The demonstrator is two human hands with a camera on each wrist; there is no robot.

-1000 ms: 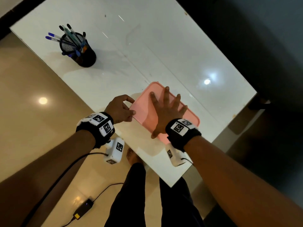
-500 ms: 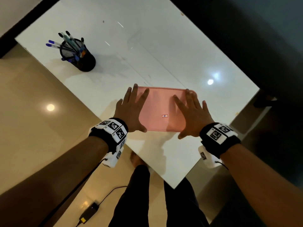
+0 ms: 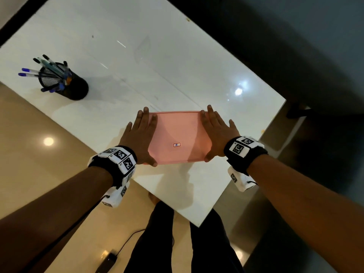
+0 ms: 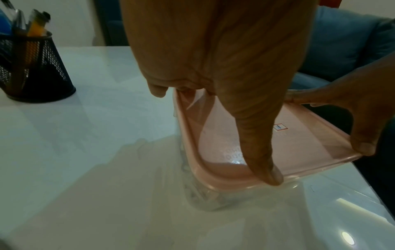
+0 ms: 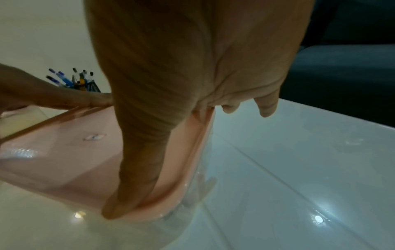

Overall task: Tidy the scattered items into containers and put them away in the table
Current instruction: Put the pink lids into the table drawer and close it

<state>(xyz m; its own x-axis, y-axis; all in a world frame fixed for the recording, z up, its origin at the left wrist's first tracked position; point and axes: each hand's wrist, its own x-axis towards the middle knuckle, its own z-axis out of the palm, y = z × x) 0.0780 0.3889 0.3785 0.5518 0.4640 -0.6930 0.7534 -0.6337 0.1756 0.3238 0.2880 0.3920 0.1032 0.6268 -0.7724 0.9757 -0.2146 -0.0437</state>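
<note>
Head view: we press the pink lid [image 3: 178,134] onto its clear container [image 4: 205,199] with both hands flat.

Our left hand [image 3: 140,137] and right hand [image 3: 217,134] lie with straight fingers on the lid's two short ends, thumbs at its near edge, grasping nothing; the box sits on the white table [image 3: 126,56] between them. Uneven pressure could leave one corner unseated, or skid the box on the glossy top toward the near edge. A small red-framed sticker [image 3: 176,145] midway between our hands bears blue writing, perhaps "18". Far beyond our left hand stands a mesh pen holder [image 3: 65,83].
</note>
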